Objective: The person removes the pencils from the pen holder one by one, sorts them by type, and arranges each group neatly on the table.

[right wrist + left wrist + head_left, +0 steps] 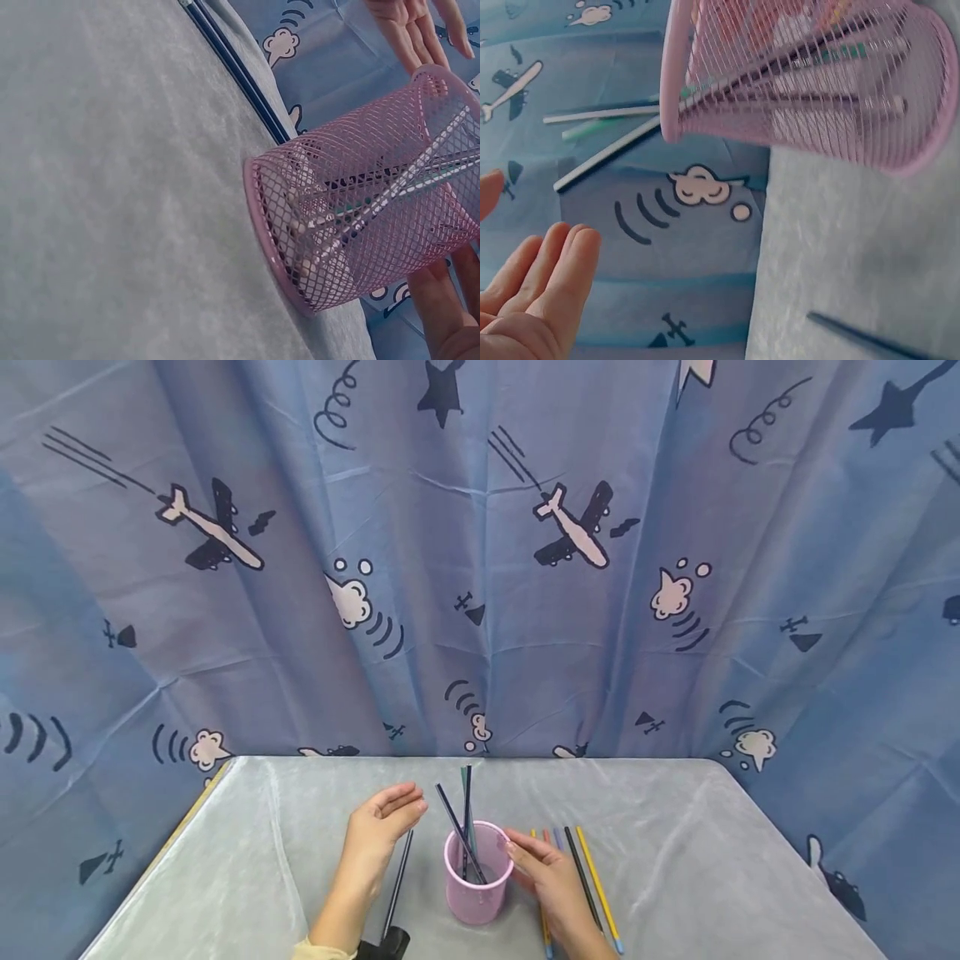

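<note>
Pink and upright, the cup (pixel 475 906) stood on the table (pixel 675 860); the right hand (pixel 555 881) touched it, how firmly I couldn't tell; the left hand (pixel 378 835) hung empty, fingers loosely straight. A bump, I judged, could spill the cup's pencils (pixel 454 818). Loose pencils (pixel 598 889) crowded the right; behind lay room, then the back edge and curtain (pixel 420 693).

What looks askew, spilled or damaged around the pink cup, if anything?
Nothing looks spilled or damaged: the pink cup stands upright, its pencils leaning normally. Slightly odd: one dark pencil lies alone to the left, apart from the loose pencils at right.
</note>
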